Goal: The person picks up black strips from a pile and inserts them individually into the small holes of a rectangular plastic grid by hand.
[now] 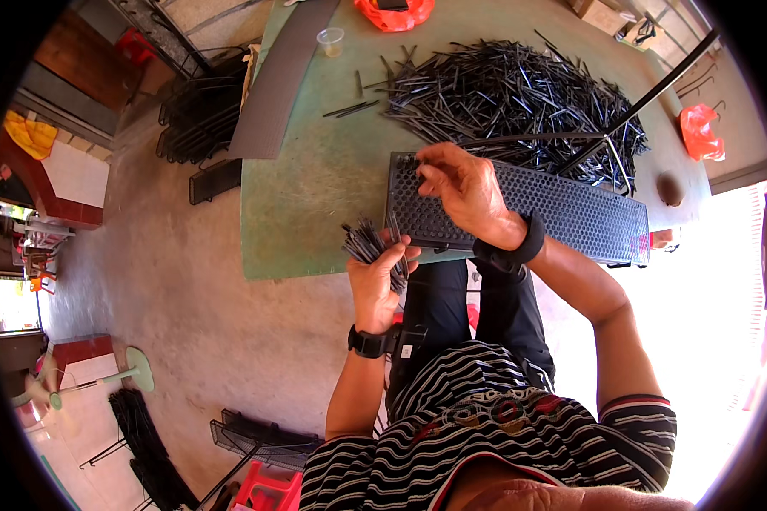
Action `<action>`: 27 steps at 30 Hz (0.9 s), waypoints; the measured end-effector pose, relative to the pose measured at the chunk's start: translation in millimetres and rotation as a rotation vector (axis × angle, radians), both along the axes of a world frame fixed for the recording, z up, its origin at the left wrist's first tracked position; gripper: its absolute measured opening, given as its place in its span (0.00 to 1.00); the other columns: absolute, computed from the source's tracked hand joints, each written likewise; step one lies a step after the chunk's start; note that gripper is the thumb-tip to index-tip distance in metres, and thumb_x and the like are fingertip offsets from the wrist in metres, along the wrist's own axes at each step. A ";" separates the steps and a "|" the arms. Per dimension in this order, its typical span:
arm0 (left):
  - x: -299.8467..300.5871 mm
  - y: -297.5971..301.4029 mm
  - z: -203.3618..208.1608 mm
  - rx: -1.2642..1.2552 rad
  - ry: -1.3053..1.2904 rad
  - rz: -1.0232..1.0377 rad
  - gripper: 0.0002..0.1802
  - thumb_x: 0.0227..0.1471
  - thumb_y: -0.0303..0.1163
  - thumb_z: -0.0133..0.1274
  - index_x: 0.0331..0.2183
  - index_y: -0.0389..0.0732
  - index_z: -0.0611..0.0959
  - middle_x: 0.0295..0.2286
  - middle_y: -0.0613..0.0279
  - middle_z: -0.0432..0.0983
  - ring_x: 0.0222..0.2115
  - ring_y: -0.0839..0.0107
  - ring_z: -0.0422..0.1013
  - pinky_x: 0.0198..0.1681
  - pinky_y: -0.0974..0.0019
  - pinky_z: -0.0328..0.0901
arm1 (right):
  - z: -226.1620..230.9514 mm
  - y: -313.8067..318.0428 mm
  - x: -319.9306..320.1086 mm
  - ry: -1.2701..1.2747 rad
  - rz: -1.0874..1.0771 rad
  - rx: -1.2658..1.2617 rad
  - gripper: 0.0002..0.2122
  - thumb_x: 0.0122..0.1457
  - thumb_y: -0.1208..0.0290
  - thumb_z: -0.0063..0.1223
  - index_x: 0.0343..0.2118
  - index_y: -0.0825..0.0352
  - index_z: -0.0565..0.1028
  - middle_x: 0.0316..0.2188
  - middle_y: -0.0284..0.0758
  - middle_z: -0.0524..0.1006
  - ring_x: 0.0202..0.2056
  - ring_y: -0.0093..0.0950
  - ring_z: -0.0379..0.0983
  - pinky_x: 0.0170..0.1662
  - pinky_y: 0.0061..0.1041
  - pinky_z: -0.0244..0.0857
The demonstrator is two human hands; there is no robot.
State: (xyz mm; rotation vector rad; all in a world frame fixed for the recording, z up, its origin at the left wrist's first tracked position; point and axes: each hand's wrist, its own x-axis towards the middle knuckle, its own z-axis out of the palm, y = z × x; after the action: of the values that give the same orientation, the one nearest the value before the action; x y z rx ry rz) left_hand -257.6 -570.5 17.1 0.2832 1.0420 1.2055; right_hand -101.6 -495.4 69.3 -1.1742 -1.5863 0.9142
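My left hand, just off the table's near edge, is closed round a bundle of thin black strips whose ends fan out upward. A long black perforated panel lies along the near edge, its left end beside that bundle. Over the panel's far left corner is my right hand, thumb and fingers curled together in a pinch. Whatever is between those fingertips is too small to make out. Behind the panel spreads a large loose pile of similar black strips, with a few stray strips to its left.
The green tabletop carries a long grey board, a clear plastic cup and a red plastic bag. A black rod frame rises at the right. Black racks stand left of the table; a red stool is behind on the left.
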 end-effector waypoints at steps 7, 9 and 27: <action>-1.6 -0.4 -3.0 0.005 -0.014 0.031 0.13 0.42 0.16 0.54 0.34 0.30 0.74 0.26 0.53 0.75 0.23 0.59 0.75 0.23 0.62 0.71 | -6.7 24.8 -0.8 -0.107 -0.028 0.216 0.06 0.53 0.83 0.45 0.35 0.72 0.66 0.24 0.45 0.75 0.27 0.35 0.76 0.28 0.27 0.68; -2.5 0.0 -4.9 0.012 -0.015 0.025 0.12 0.42 0.16 0.54 0.34 0.30 0.74 0.26 0.53 0.75 0.22 0.60 0.75 0.23 0.62 0.71 | -12.4 30.1 -2.6 -0.129 -0.023 0.221 0.07 0.52 0.83 0.46 0.35 0.72 0.66 0.25 0.46 0.75 0.27 0.37 0.76 0.28 0.28 0.68; -3.8 1.0 -3.4 0.033 -0.057 0.050 0.10 0.43 0.17 0.54 0.33 0.29 0.74 0.26 0.51 0.75 0.21 0.60 0.75 0.22 0.63 0.71 | -10.9 26.7 -12.8 -0.500 0.130 -0.061 0.08 0.47 0.70 0.57 0.26 0.70 0.77 0.20 0.42 0.76 0.24 0.39 0.73 0.27 0.30 0.66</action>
State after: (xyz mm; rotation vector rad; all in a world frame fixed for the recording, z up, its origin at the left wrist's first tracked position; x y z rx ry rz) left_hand -261.3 -569.5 13.7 0.2480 0.9855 1.2693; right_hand -114.4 -468.7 58.3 -1.4324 -2.0636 0.7910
